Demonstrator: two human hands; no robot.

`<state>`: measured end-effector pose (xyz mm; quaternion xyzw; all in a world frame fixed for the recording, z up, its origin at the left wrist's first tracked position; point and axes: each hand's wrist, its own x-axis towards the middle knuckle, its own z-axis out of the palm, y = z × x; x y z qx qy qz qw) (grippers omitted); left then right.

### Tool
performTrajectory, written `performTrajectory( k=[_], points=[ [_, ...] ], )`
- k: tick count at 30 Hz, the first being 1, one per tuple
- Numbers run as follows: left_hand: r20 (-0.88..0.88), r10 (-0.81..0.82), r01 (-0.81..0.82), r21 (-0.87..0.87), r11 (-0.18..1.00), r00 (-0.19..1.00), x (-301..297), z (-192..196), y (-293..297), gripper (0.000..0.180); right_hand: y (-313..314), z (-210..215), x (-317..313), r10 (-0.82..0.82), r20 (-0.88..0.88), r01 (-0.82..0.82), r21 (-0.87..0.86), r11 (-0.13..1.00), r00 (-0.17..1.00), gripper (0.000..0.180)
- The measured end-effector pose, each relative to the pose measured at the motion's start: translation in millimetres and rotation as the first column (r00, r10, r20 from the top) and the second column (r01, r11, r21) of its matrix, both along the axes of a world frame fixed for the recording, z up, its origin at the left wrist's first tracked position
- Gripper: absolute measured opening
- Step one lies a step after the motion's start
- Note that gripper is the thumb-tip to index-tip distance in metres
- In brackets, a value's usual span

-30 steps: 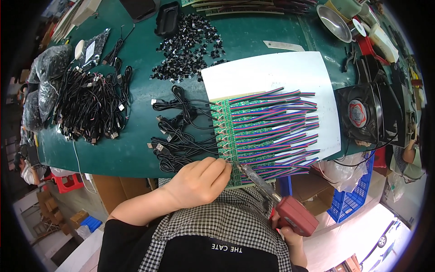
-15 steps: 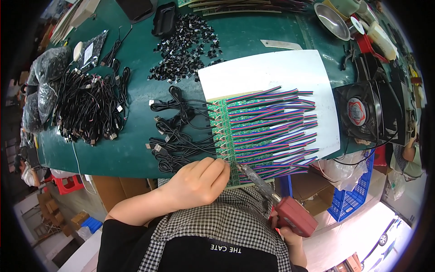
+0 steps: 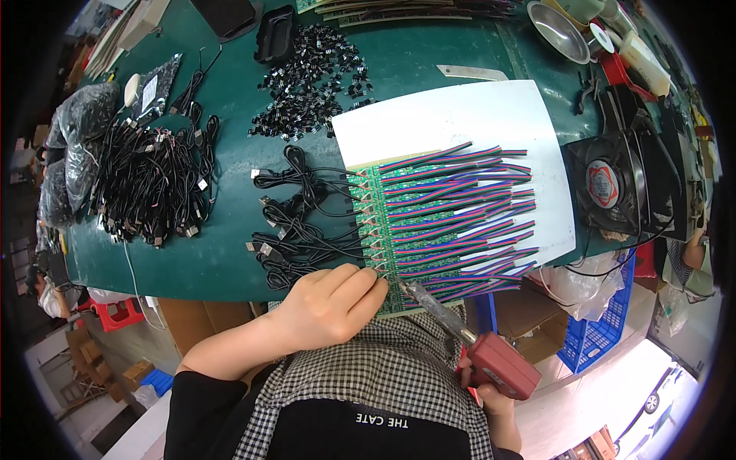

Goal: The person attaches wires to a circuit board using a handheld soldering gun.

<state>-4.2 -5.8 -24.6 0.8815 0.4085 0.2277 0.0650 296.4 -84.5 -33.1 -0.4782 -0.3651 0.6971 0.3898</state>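
Observation:
A panel of green circuit boards (image 3: 373,222) lies on a white sheet (image 3: 452,115). Striped ribbon wires (image 3: 460,201) fan out from its right side, and black USB cables (image 3: 303,180) join it on the left. At the panel's near left edge, my left hand (image 3: 333,307) is closed in a pinch; what lies between its fingertips is hidden. My right hand (image 3: 497,400) grips the red handle of a soldering gun (image 3: 504,366), partly behind the handle. The gun's long barrel slants up-left, and its tip sits on or just above the boards beside my left fingertips.
On the green table (image 3: 230,222), a heap of black cables (image 3: 149,180) lies left, and small black parts (image 3: 310,80) are scattered at the back. A cutter blade (image 3: 471,73), metal bowl (image 3: 558,32) and fan (image 3: 606,184) are right. A blue crate (image 3: 598,337) stands below.
The gun's tip and barrel have shifted very slightly right and down. My left hand keeps its pinch at nearly the same place. The view has drifted a little.

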Motion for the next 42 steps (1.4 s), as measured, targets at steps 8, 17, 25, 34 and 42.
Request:
performTrajectory(
  k=[8, 17, 25, 34, 42],
  points=[
    [0.137, 0.212, -0.160, -0.318, 0.934, 0.968, 11, 4, 3, 0.014, -2, 2, 3, 0.004, -0.030, -0.005, -0.034, 0.999, 1.000, 0.075],
    [0.035, 0.275, -0.220, -0.506, 0.834, 0.961, 16, 20, 9, 0.015, 0, -4, 7, 0.106, 0.081, -0.111, 0.064, 0.992, 0.991, 0.074],
    [0.013, 0.266, -0.224, -0.503, 0.835, 0.964, 19, 20, 12, 0.012, -2, -4, 3, 0.039, 0.074, -0.042, 0.053, 0.998, 0.997, 0.075],
    [-0.055, 0.284, -0.275, -0.482, 0.832, 0.957, 23, 22, 8, 0.014, -5, 13, 1, -0.136, 0.201, 0.143, -0.021, 0.989, 0.970, 0.081],
    [0.047, 0.534, -0.501, -0.288, 0.816, 0.844, -46, 29, 16, 0.021, -7, -10, 14, -0.212, 0.244, 0.179, 0.151, 0.972, 0.946, 0.083]
  ],
)
